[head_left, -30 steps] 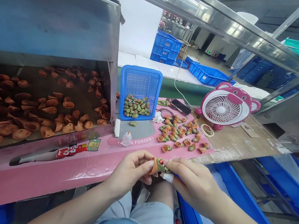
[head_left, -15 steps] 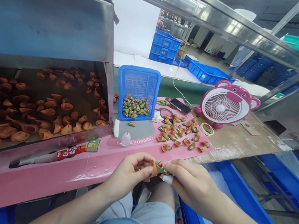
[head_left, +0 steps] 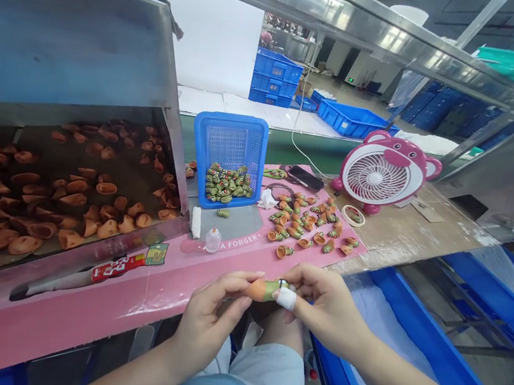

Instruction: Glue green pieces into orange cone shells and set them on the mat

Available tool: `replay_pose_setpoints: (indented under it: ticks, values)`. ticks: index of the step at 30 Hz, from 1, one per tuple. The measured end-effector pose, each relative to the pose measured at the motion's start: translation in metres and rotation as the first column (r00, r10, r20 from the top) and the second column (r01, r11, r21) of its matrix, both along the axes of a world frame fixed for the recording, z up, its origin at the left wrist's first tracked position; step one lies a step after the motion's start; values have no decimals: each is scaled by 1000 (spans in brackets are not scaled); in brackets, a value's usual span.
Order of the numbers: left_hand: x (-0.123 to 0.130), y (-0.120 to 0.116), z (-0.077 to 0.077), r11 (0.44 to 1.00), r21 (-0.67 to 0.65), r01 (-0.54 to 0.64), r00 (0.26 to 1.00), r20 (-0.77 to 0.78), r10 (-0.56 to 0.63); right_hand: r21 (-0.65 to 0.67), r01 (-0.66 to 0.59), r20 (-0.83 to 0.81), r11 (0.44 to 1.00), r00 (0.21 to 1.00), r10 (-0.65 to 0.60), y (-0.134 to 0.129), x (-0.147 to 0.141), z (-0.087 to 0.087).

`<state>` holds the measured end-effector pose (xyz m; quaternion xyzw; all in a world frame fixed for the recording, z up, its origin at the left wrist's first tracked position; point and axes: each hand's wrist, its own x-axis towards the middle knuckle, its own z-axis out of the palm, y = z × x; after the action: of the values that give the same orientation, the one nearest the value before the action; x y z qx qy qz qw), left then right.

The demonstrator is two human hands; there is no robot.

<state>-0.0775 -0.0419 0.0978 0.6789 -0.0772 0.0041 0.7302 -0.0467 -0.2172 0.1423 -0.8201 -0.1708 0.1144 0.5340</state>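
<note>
Over the table's front edge, I hold a small orange-and-green figurine piece between both hands. My right hand pinches its green end, and a white wrap covers the thumb. My left hand has its fingertips at the orange end, closed lightly about it. Beyond my hands, several similar orange-and-green pieces lie spread on the pink mat. A blue basket holds several green pieces, while one loose green piece rests in front of it.
At left, a metal-hooded bay contains many orange hollow pieces. A clear small bottle and white roll stand near the basket. Further right are a phone, tape ring and pink fan. Blue bins sit below right.
The held piece has turned, so its smooth orange side shows instead of the open rim and painted front. My left fingers have loosened slightly and my right thumb has come up over the piece.
</note>
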Motion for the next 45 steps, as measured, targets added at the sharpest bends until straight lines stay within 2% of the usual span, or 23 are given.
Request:
replay_pose_setpoints:
  ticks: [3, 6, 10, 14, 19, 28, 45]
  values:
    - [2, 0, 3, 995, -90, 37, 993, -111, -47, -43, -47, 187, 998, 981, 54, -2, 0, -2]
    - [4, 3, 6, 970, -225, 92, 967, -213, -141, -159, -139, 391, 977, 900, 192, -7, 1, 0]
    - [5, 4, 8, 935, -329, 129, 935, -275, -225, -303, -185, 480, 935, 818, 317, -11, 2, 4]
    - [2, 0, 12, 926, -367, 94, 927, -307, -215, -257, -173, 469, 951, 838, 279, -10, -1, 4]
    - [2, -2, 15, 932, -347, 102, 914, -338, -226, -201, -140, 406, 970, 889, 212, -8, -6, 1]
    - [4, 1, 11, 929, -342, 141, 902, -344, -263, -206, -81, 378, 975, 913, 156, -3, -12, -6]
    - [6, 2, 1, 934, -285, 217, 864, -388, -320, -157, -57, 287, 986, 953, 101, -2, -20, -26]
